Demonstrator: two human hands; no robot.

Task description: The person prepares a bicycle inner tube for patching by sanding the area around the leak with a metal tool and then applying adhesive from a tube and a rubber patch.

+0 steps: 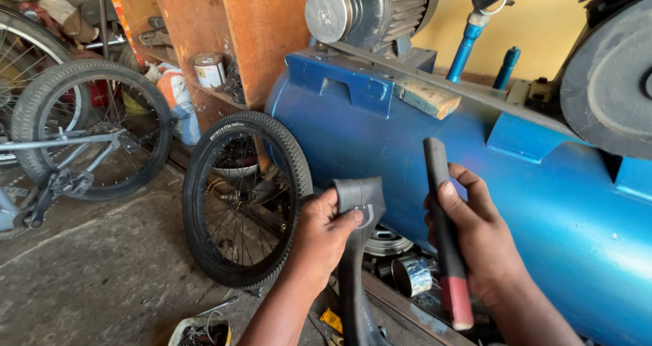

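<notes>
Head view: left hand pinches a folded black inner tube, thumb pressing the fold so a patch of rubber faces up; the rest hangs toward the floor. Right hand is clenched around a dark stick with a red end, held upright just beside the fold. Blue air tank stands behind; a bicycle wheel leans on it.

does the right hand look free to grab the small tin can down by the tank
Probably not as things stand: the right hand is closed around a dark stick-like tool. The tin can lies just below, nothing blocking it, but the hand would have to put the tool down first.
</notes>
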